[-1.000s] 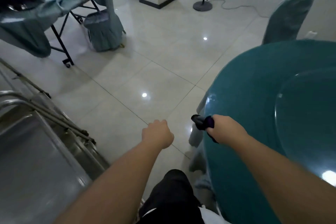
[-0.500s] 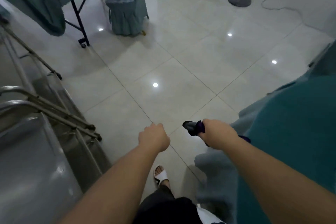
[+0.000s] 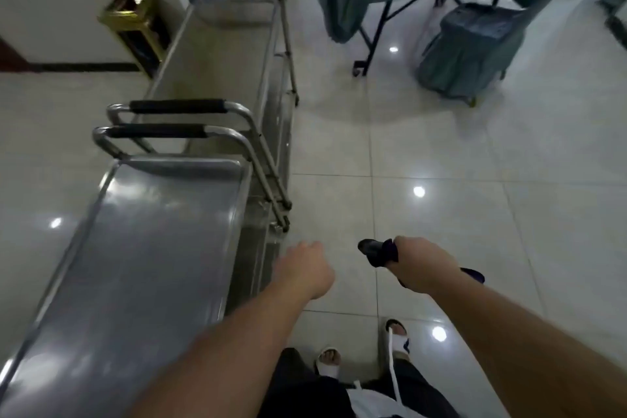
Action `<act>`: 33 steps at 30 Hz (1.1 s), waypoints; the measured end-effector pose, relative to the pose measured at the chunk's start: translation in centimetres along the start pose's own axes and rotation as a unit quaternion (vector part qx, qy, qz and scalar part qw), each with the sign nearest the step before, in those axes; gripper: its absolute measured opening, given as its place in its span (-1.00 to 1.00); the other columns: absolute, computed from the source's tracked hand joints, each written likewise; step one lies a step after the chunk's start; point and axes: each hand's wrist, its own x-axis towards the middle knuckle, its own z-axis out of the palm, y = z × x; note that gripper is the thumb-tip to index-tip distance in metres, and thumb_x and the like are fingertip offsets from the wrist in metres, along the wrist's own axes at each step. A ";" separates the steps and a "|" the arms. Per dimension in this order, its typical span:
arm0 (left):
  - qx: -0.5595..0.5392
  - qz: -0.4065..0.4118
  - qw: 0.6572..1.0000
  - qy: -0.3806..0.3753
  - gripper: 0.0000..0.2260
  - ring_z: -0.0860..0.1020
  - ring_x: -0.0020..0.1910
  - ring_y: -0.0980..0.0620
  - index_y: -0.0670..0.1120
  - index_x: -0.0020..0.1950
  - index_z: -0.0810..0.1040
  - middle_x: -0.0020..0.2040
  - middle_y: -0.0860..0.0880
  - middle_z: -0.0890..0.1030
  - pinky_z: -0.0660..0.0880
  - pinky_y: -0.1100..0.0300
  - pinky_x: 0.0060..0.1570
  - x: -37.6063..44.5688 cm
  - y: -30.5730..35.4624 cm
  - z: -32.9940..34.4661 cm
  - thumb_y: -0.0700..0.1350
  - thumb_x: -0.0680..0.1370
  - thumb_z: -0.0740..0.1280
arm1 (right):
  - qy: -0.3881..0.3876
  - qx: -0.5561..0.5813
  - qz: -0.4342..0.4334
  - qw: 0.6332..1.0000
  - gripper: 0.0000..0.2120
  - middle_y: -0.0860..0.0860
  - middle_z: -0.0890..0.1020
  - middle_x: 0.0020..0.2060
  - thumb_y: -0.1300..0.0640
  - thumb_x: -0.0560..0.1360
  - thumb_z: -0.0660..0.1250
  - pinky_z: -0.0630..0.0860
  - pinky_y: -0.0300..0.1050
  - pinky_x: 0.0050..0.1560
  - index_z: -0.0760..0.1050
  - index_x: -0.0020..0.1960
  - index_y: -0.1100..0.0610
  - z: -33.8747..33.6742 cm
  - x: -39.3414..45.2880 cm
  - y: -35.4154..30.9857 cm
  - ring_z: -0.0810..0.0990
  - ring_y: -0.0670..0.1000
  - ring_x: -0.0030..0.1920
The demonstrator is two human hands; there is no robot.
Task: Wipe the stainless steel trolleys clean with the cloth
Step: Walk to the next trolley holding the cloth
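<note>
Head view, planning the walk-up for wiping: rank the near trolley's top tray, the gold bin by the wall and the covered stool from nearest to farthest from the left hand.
1. Near trolley's top tray, just left of the left hand.
2. Covered stool, far ahead to the right.
3. Gold bin, far ahead to the left by the wall; close to the stool's range, so this order is tentative.

- Now facing two stainless steel trolleys: nearer trolley point(image 3: 146, 248) and farther trolley point(image 3: 220, 54) in full view, formerly only at the left edge.
- Gone from view: round teal table.
- Newly visible: gold bin point(image 3: 135, 27).
</note>
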 end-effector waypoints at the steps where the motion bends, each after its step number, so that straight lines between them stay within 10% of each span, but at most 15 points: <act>1: -0.028 -0.029 0.999 0.005 -0.64 0.49 0.36 -0.20 -0.03 0.42 0.45 0.42 -0.12 0.47 0.48 -0.09 0.29 0.1 -0.9 -0.3 0.01 0.65 0.19 | -0.008 -0.022 -0.031 0.999 -0.75 0.05 0.62 -0.28 -0.10 0.60 0.26 0.52 -0.08 -0.23 0.53 -0.07 0.07 -0.7 1.4 -1.2 0.62 0.12 -0.29; 16: -0.374 -0.411 0.829 0.059 -0.64 0.53 0.34 -0.22 -0.07 0.40 0.47 0.38 -0.16 0.52 0.51 -0.06 0.29 -12.0 -3.1 14.1 0.06 0.66 0.22 | -0.141 -0.354 -0.387 0.840 -0.69 0.01 0.52 -0.36 -0.18 0.62 0.27 0.38 -0.10 -0.37 0.44 -0.13 0.04 4.3 6.2 -12.1 0.55 0.05 -0.35; 33: -0.557 -0.556 0.613 0.074 -0.56 0.53 0.30 -0.14 -0.05 0.52 0.41 0.41 -0.11 0.50 0.51 -0.06 0.31 -21.6 -5.3 33.6 0.05 0.65 0.25 | -0.249 -0.419 -0.522 0.700 -0.86 0.00 0.59 -0.26 -0.05 0.61 0.30 0.60 0.00 -0.19 0.47 -0.03 0.01 27.6 -2.7 -15.6 0.60 0.03 -0.26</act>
